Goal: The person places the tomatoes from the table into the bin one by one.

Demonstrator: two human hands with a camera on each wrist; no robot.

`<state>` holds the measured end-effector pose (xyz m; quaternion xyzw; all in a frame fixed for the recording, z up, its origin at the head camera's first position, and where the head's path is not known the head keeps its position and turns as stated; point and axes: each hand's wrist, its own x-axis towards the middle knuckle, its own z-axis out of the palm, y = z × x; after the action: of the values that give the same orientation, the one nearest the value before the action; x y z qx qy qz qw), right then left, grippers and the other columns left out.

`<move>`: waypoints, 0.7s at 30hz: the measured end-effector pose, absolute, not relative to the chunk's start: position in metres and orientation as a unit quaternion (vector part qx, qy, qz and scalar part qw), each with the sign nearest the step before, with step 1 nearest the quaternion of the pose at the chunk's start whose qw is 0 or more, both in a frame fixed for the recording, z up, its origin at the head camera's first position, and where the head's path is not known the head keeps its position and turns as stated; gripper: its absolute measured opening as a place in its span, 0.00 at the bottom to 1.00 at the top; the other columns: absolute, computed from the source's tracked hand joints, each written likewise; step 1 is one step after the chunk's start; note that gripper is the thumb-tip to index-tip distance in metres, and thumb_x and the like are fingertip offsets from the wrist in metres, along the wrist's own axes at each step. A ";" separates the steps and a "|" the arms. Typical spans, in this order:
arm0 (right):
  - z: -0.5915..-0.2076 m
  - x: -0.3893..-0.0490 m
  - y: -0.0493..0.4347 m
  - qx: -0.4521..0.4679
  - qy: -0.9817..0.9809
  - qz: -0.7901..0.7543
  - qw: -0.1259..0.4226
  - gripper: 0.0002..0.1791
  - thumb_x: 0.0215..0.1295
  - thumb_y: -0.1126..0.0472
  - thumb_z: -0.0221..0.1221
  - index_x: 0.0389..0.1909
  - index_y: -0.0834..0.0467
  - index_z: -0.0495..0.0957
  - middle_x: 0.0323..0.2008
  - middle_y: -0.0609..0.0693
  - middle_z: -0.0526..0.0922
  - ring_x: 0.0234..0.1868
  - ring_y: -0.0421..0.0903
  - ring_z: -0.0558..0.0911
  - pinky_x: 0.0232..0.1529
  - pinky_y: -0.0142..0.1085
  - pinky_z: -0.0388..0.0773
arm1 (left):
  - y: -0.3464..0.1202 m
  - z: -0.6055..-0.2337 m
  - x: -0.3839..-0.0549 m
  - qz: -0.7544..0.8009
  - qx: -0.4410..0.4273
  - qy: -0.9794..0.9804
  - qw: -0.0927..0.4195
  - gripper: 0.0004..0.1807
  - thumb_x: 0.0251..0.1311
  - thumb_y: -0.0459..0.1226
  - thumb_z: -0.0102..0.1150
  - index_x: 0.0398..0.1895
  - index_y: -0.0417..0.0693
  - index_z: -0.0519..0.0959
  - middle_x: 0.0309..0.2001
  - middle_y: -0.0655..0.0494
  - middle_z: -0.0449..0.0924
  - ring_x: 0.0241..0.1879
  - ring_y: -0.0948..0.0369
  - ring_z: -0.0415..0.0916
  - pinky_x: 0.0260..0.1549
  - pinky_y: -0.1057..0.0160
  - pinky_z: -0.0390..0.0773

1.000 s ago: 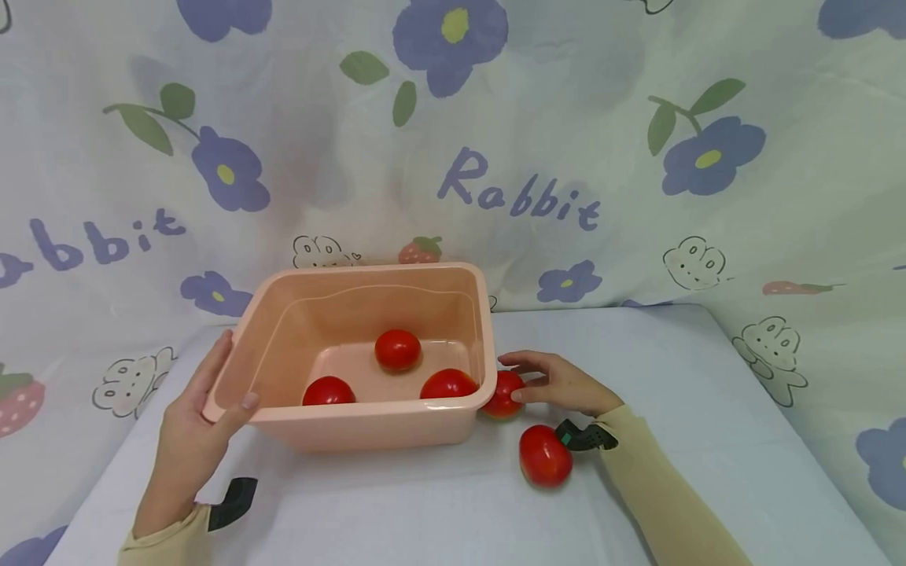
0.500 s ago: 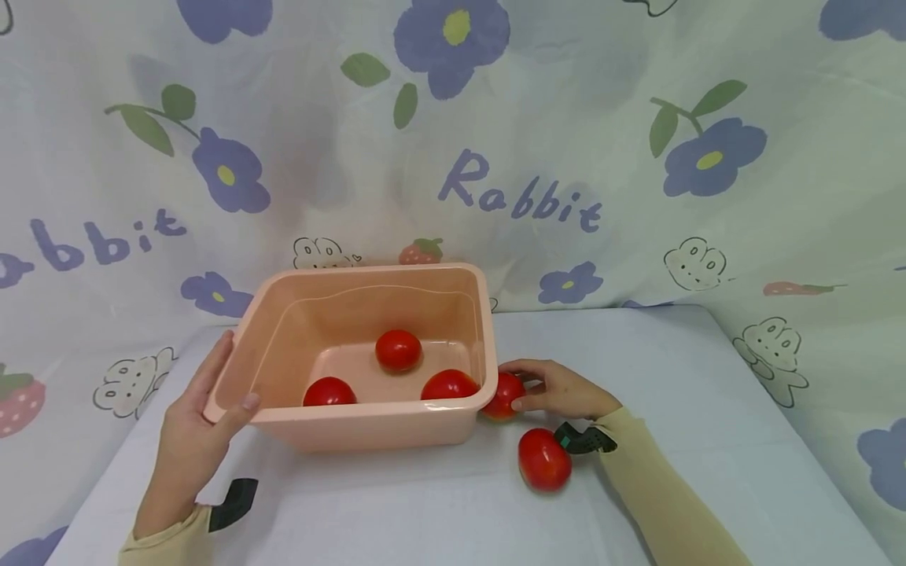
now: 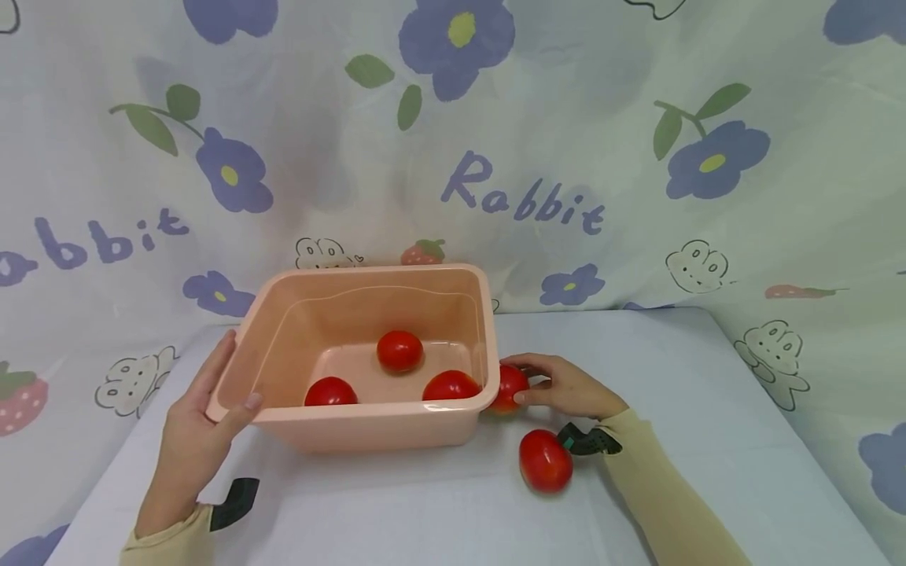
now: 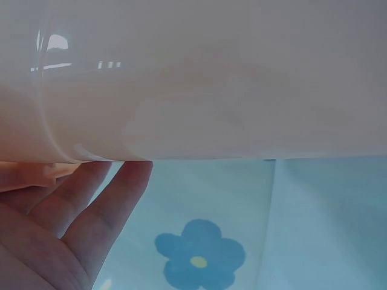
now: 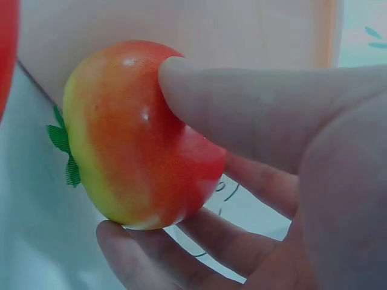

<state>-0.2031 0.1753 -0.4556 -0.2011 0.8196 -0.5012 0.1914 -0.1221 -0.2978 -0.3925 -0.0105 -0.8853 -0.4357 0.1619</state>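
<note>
Bin (image 3: 368, 428) smooth, glossy plastic; tomatoes (image 3: 546, 461) shiny; table cover (image 3: 382, 511) matt cloth

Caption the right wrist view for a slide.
Right hand holds a red-and-yellow tomato with green leaves beside the pink bin.

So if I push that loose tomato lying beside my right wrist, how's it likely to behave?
The tomato would probably roll readily, since it's rounded and sits unheld. Its smooth, glossy skin may make it a bit slippery. It's likely fairly firm too: no dents or sagging show.

the left grip (image 3: 194, 440) holds a pink bin (image 3: 375, 430), the right grip (image 3: 572, 387) a tomato (image 3: 509, 391) beside it.
</note>
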 end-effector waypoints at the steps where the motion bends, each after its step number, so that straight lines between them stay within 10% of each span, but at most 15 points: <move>1: -0.454 -0.203 0.176 -0.205 0.819 -0.503 0.187 0.32 0.62 0.55 0.70 0.68 0.47 0.74 0.61 0.48 0.77 0.62 0.54 0.74 0.53 0.45 0.82 | -0.298 -0.392 -0.122 -0.436 -0.011 -0.885 0.161 0.46 0.64 0.36 0.66 0.80 0.71 0.53 0.77 0.52 0.59 0.55 0.81 0.65 0.41 0.84 0.72; 21: -0.428 -0.194 0.183 -0.188 0.801 -0.563 0.079 0.34 0.62 0.57 0.70 0.69 0.50 0.71 0.62 0.51 0.76 0.62 0.56 0.74 0.50 0.39 0.83 | -0.299 -0.394 -0.124 -0.438 -0.002 -0.886 0.151 0.46 0.65 0.38 0.66 0.80 0.73 0.51 0.78 0.55 0.56 0.62 0.73 0.66 0.40 0.85 0.71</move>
<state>-0.1941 0.1832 -0.4275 -0.1881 0.8009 -0.5630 0.0791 -0.1244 -0.2990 -0.3943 -0.0024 -0.8861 -0.4382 0.1511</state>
